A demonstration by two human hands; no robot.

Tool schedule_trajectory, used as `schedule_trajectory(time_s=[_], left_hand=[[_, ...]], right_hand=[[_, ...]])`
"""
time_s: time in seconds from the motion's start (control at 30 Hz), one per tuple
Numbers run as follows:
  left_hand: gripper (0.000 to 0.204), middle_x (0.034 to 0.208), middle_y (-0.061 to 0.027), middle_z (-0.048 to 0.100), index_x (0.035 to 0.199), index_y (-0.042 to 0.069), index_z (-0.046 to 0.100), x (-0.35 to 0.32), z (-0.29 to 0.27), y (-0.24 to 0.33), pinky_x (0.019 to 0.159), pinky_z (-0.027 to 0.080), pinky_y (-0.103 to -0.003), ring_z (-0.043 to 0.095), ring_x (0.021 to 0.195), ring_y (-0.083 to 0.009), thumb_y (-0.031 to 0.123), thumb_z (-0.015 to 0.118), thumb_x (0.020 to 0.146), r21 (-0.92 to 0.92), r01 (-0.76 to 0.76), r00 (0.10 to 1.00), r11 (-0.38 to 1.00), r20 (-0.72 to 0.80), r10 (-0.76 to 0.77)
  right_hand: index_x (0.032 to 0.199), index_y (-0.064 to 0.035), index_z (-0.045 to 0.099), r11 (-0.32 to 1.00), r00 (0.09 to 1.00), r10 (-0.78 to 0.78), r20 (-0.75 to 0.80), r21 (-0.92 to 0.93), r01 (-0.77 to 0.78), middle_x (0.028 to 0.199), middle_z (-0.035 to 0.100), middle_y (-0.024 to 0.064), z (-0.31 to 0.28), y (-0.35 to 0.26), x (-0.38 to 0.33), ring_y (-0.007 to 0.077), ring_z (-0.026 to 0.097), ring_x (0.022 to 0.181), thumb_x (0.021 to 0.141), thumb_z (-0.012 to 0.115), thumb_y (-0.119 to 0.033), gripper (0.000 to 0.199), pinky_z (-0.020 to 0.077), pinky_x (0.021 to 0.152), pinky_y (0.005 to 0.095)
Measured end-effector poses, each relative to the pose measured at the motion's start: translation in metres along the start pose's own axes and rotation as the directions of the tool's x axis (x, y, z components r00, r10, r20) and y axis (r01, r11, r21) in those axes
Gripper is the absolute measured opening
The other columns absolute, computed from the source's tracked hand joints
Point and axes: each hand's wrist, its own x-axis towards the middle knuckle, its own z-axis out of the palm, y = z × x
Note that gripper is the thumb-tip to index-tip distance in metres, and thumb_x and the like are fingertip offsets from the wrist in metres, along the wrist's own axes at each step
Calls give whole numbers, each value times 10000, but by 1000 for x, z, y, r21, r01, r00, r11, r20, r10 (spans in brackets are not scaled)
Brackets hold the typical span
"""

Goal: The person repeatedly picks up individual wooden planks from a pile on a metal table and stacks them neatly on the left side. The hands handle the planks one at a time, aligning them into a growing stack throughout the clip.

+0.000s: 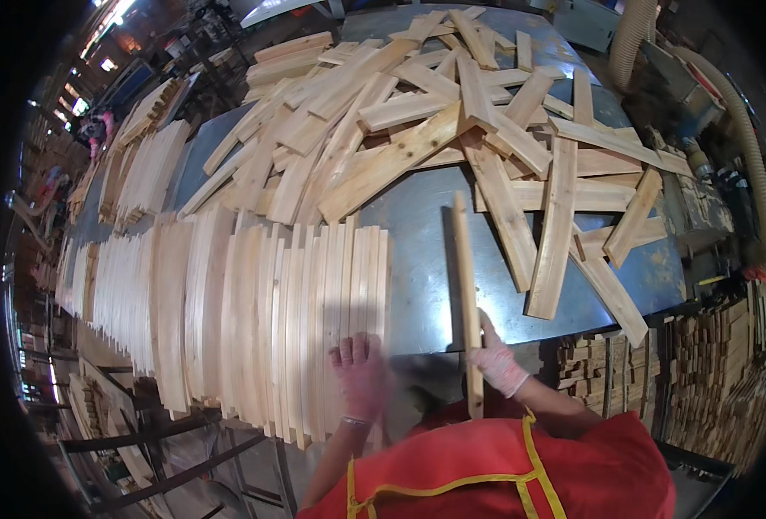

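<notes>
My right hand (497, 362), in a pale pinkish glove, grips a narrow wooden slat (463, 277) near its lower end. The slat is seen edge on, upright in the picture, over the bare metal tabletop. My left hand (361, 381), gloved too and a little blurred, has its fingers stretched out over the near ends of a long row of wooden slats (253, 320). Those slats stand on edge, packed side by side, along the left of the table. Whether the left palm presses on them cannot be made out.
A loose, criss-crossed heap of boards (435, 121) covers the far part of the metal table (418, 259). Stacked wood (703, 368) lies below at the right. Ribbed hoses (759, 173) hang at the far right. A dark metal frame (175, 476) stands at the lower left.
</notes>
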Motion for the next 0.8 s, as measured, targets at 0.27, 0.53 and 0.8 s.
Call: schedule_trajectory(time_s=[0.27,0.53,0.8], left_hand=[[732,1389,-199,571,1391,48,636,19,15,-3,1185,308,-653,483,1349,-418,512,767,841,-99,-108,992,989,-73,101],[391,1139,-86,647,1135,109,705,53,-4,6,949,426,-556,603,1090,-322,222,722,761,-163,-166,966,973,-222,128],[286,1078,-27,683,1067,155,721,46,-12,7,861,447,-476,632,970,-263,255,719,799,-65,-132,963,989,-243,112]], right_hand=[[1506,14,506,994,730,46,682,40,-100,1285,642,123,64,-15,83,230,606,1202,926,665,-112,614,491,1056,328],[1111,-137,618,766,997,-27,67,643,-22,993,607,12,15,-78,326,161,565,756,990,728,-192,172,505,700,321],[1170,-130,654,694,998,21,61,718,-58,1037,671,39,78,-153,413,193,678,892,1047,712,-255,184,584,709,370]])
